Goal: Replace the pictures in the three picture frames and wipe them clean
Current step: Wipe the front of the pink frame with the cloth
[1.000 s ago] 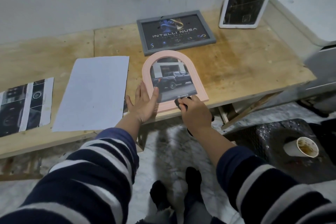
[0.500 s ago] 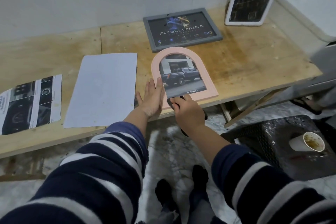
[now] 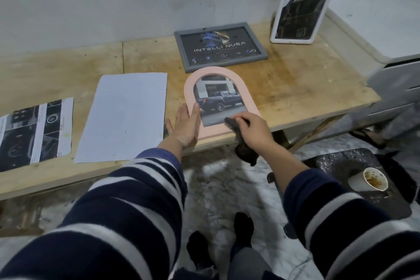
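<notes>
The pink arched frame point(image 3: 221, 102) lies flat near the front edge of the counter point(image 3: 306, 88), already holding a picture of a dark pickup truck. Our left hand point(image 3: 185, 126) presses on its left rim with fingers straight and together, steadying it, while our right hand point(image 3: 252, 129) pinches a dark cloth point(image 3: 241, 141) against the lower part of the glass. Just behind it the grey frame point(image 3: 220, 49) lies flat with a printed logo picture inside, and the white frame point(image 3: 302, 7) stands propped against the wall, also filled. We judge all three pictures are in and wiping is under way on the pink one; whether the other two are wiped, we cannot tell. A blank sheet point(image 3: 123, 116) and a printed sheet point(image 3: 34, 129) lie to the left.
</notes>
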